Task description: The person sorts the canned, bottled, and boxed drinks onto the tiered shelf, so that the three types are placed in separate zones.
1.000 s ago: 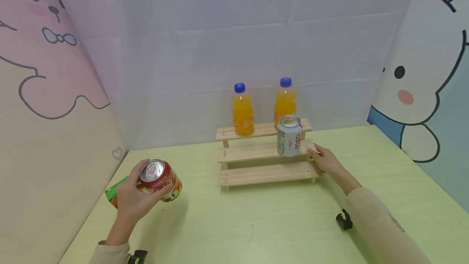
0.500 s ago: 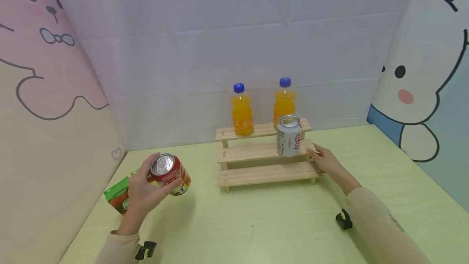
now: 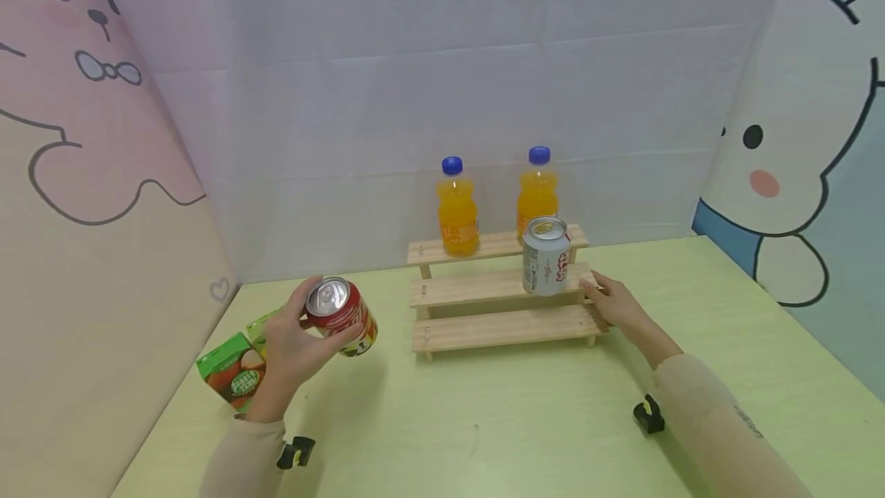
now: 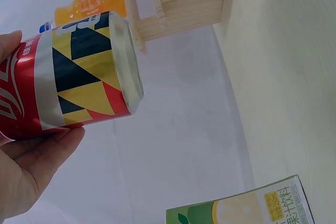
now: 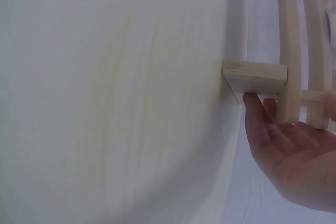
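My left hand [image 3: 297,356] holds a red soda can [image 3: 342,317], tilted and raised above the left of the table. In the left wrist view the can [image 4: 79,77] shows a yellow and black pattern near its base, with thumb and fingers on either side. My right hand [image 3: 614,302] grips the right end of a three-step wooden display rack [image 3: 498,331]. Seen from the right wrist, its fingers [image 5: 257,124] curl against the rack's end. A silver-white can [image 3: 546,260] stands upright on the rack's middle step, at the right.
Two orange drink bottles with blue caps, a left one [image 3: 458,217] and a right one [image 3: 537,190], stand on the top step. Green-topped juice cartons [image 3: 235,375] are behind the left hand. A black clip [image 3: 648,415] is by the right sleeve. A white curtain [image 3: 332,137] backs the table.
My left hand has carried the red soda can to the right and slightly away from me, uncovering more of the juice cartons. The right hand and the rack have stayed in place.
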The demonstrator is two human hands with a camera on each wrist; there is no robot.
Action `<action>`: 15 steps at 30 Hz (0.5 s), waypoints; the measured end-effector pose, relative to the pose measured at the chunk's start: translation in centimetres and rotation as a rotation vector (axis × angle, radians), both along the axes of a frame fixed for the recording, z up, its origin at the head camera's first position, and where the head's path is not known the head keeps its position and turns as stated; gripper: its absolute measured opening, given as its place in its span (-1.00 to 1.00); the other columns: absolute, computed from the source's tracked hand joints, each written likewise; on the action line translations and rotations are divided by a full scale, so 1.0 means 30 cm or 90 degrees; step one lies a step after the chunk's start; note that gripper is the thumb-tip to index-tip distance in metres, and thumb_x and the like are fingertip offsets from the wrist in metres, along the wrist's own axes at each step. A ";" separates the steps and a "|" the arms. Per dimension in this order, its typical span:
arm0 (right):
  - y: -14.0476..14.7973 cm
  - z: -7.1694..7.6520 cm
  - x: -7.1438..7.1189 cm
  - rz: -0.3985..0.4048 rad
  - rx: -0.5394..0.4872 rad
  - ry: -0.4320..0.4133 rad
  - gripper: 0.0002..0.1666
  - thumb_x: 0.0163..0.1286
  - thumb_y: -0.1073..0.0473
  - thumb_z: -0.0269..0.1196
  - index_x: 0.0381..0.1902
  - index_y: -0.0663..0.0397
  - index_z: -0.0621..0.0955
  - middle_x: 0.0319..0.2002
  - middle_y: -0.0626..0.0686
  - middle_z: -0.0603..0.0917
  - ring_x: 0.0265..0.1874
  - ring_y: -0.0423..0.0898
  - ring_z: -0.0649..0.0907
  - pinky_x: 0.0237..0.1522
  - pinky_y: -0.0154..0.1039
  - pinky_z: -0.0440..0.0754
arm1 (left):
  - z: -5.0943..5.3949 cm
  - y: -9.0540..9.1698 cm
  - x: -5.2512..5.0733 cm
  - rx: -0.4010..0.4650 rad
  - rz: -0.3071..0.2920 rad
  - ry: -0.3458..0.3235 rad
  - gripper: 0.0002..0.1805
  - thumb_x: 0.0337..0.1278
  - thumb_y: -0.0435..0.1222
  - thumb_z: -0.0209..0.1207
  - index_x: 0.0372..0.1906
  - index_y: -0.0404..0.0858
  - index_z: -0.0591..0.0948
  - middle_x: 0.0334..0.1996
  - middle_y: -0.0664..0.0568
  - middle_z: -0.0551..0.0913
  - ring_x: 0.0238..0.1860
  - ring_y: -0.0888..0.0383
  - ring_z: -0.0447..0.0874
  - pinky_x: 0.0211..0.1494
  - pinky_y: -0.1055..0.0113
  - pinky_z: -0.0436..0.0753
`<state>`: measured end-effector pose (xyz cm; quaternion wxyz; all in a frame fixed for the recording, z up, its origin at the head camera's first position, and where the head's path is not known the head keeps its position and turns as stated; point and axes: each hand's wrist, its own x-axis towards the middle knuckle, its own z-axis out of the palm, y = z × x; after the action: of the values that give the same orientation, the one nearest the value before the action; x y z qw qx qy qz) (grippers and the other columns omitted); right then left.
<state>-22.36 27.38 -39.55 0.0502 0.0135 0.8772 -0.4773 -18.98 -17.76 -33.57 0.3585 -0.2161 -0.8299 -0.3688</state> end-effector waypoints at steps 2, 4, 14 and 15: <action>0.001 0.000 -0.001 0.001 0.002 0.000 -0.23 0.46 -0.10 -0.20 0.36 0.36 -0.06 0.18 0.51 0.25 0.08 0.26 0.37 -0.10 -0.07 0.47 | 0.000 0.010 -0.008 -0.002 -0.002 0.001 -0.16 -0.72 -0.40 0.53 0.00 -0.44 0.46 -0.32 -0.21 0.65 -0.39 0.03 0.62 -0.46 0.68 0.50; 0.002 0.000 -0.002 0.002 0.003 -0.001 -0.22 0.46 -0.11 -0.20 0.36 0.36 -0.06 0.19 0.50 0.24 0.14 0.31 0.32 0.00 0.03 0.44 | 0.001 0.021 -0.015 -0.001 -0.003 -0.007 -0.16 -0.70 -0.38 0.53 0.01 -0.42 0.46 -0.32 -0.21 0.65 -0.39 0.02 0.63 -0.46 0.69 0.49; 0.002 0.001 0.000 0.004 0.006 -0.006 -0.21 0.46 -0.11 -0.21 0.36 0.37 -0.08 0.20 0.50 0.22 0.17 0.33 0.28 0.04 0.08 0.41 | 0.008 0.079 -0.044 0.019 -0.031 -0.056 -0.17 -0.57 -0.32 0.52 0.06 -0.37 0.43 -0.26 -0.22 0.64 -0.31 -0.02 0.65 -0.41 0.71 0.48; 0.002 0.000 0.000 0.004 0.006 -0.004 -0.22 0.46 -0.11 -0.21 0.36 0.37 -0.08 0.19 0.50 0.23 0.15 0.32 0.31 0.00 0.04 0.44 | 0.008 0.083 -0.047 0.017 -0.032 -0.056 -0.17 -0.56 -0.31 0.52 0.06 -0.37 0.43 -0.26 -0.22 0.64 -0.31 -0.01 0.65 -0.42 0.70 0.49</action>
<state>-22.36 27.43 -39.54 0.0548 0.0124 0.8793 -0.4730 -20.38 -15.26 -33.32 0.3153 -0.2158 -0.8340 -0.3980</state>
